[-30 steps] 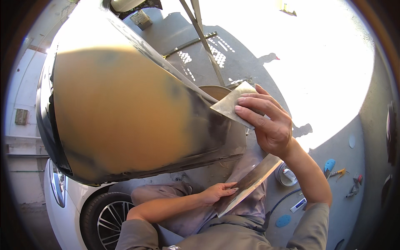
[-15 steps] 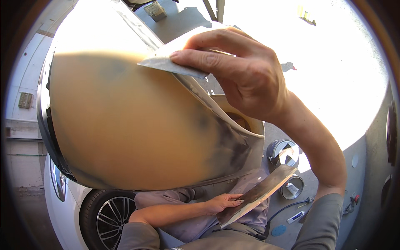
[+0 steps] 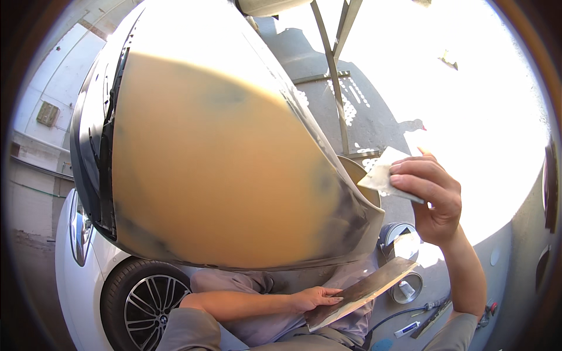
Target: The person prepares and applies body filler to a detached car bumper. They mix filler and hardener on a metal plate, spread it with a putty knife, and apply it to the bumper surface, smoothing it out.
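Note:
My left hand (image 3: 316, 299) grips one end of a flat mixing board (image 3: 364, 290) with dark, stained faces and a pale edge, held tilted above my lap. Raised to the right, my right hand (image 3: 436, 202) pinches a thin, whitish putty spreader (image 3: 380, 174) between thumb and fingers. The spreader is in the air, just past the right corner of a large curved car body panel (image 3: 222, 181), apparently not touching it. Smooth beige covers most of that panel, with dark smudges near its right corner and a sunlit white far end.
Behind the panel stands a metal stand (image 3: 336, 88). Open cans (image 3: 405, 288) sit on the floor at right, near a tube (image 3: 407, 329) and a hose (image 3: 404, 310). A white car with a black wheel (image 3: 146, 301) is close on the left.
My right hand has drawn the spreader away from over the panel, to the right and nearer me. The left hand and board stay almost in place; the view has shifted slightly.

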The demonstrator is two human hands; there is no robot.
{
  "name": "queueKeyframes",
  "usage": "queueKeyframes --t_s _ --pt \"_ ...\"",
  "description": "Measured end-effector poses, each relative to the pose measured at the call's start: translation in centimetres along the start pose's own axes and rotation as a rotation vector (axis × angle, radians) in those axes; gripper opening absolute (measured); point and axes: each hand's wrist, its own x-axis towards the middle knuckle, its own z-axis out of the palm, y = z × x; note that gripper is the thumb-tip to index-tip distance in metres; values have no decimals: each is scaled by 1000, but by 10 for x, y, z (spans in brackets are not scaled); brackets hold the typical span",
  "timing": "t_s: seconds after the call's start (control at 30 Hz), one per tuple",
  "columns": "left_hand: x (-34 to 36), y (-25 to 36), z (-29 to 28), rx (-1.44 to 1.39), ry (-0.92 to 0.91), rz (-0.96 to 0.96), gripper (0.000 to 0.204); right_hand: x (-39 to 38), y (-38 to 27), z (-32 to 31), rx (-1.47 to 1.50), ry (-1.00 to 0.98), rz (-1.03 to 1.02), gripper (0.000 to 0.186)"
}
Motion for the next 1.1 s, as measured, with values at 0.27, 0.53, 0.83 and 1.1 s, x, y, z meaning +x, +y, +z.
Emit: queueKeyframes --t_s 0.27,0.53,0.83,1.1 --pt "9 -1 2 79 -54 121 63 40 -17 -1 -83 111 133 45" --pt "-26 2 26 -18 -119 274 59 -74 -106 -36 6 509 816 44" --pt "-48 -14 71 -43 -188 474 58 -236 -186 35 447 793 870 45" --pt "-75 -38 86 -29 55 540 60 -266 -201 30 530 586 1034 45"
